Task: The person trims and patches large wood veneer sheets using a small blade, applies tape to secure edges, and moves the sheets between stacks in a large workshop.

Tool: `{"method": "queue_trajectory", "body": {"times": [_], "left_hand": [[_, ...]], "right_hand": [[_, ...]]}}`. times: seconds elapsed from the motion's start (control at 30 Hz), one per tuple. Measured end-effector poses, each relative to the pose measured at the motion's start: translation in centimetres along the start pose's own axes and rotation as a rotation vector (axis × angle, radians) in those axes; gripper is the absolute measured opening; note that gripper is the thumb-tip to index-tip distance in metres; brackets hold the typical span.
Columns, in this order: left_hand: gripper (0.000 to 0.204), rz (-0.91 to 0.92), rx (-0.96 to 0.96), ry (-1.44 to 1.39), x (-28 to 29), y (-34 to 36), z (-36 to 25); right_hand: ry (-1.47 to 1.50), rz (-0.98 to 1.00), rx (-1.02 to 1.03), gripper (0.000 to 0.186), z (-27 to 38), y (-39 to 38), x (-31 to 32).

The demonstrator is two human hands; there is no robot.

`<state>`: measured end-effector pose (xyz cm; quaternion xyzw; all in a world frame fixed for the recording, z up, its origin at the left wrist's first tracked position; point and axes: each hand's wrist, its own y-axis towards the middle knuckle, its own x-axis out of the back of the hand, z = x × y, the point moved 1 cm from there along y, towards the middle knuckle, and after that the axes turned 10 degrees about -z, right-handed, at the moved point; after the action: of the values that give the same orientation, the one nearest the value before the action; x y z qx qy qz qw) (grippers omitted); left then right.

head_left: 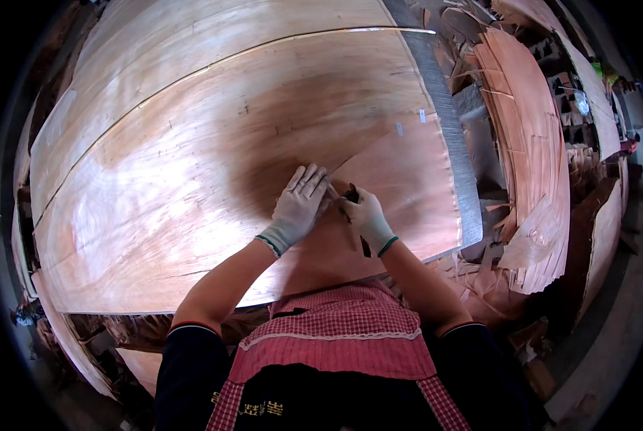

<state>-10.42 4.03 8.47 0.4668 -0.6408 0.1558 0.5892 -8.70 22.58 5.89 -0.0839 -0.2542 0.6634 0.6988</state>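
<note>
Though the small dark tool [352, 194] is mostly hidden in the curled right hand [364, 213], its kind cannot be told — only a dark tip shows above the glove. One large reddish-brown veneer sheet [214, 165] lies flat before the person, glossy and grain-streaked. Two white-gloved hands meet on it — the left hand [301, 203] pressing flat, fingers spread, holding nothing.
</note>
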Motion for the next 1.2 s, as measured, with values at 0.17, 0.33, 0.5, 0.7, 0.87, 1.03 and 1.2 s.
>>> {"method": "queue_trajectory", "body": {"times": [0.17,0.33,0.5,0.7,0.87,1.03,1.2], "left_hand": [[0.048,0.350,-0.171,0.365,1.1,0.9,-0.7],[0.040,0.125,-0.024,0.199,-0.2,1.8,-0.1],[0.034,-0.148,0.217,-0.007,0.9,4.9,0.2],[0.040,-0.115,0.064,-0.081,-1.0,6.1,-1.2],[0.044,-0.079,0.060,-0.058,-1.9,6.5,-0.8],[0.046,-0.033,0.058,-0.091,-2.7,4.9,0.8],[0.049,-0.077,0.210,-0.136,-2.5,5.3,0.1]], "right_hand": [[-0.181,-0.223,0.608,0.019,0.2,0.1,1.0],[-0.565,0.057,0.454,0.018,4.9,3.6,4.3],[0.064,-0.054,0.042,0.017,3.2,2.6,6.6],[0.247,0.005,0.018,0.017,2.9,2.6,6.1],[0.202,0.008,-0.030,0.014,2.8,1.8,5.8],[0.212,0.040,0.140,0.011,7.8,1.0,5.9],[0.218,-0.009,0.027,0.012,4.7,2.6,5.3]]}}
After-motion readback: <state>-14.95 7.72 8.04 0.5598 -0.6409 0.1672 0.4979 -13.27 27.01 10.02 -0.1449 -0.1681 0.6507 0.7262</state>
